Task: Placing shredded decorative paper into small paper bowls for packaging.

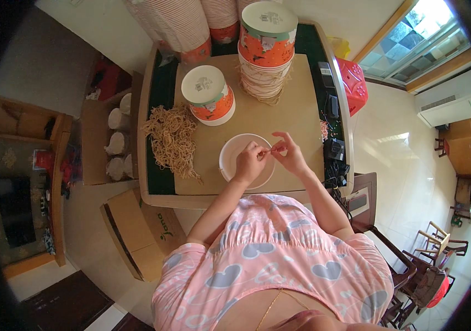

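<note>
Head view: our left hand (249,164) and right hand (289,154) pinch a thin tan band (271,149) between closed fingertips over the white bowl (230,157); stretched too hard, we judge it could snap or slip free

**Room on the table**

Bare table (296,118) lies along the right edge and between bowl (235,151) and cup stacks (265,49). Toward the left edge a string pile (172,138) blocks passage; the far edge is walled by stacks, seemingly touching.
</note>
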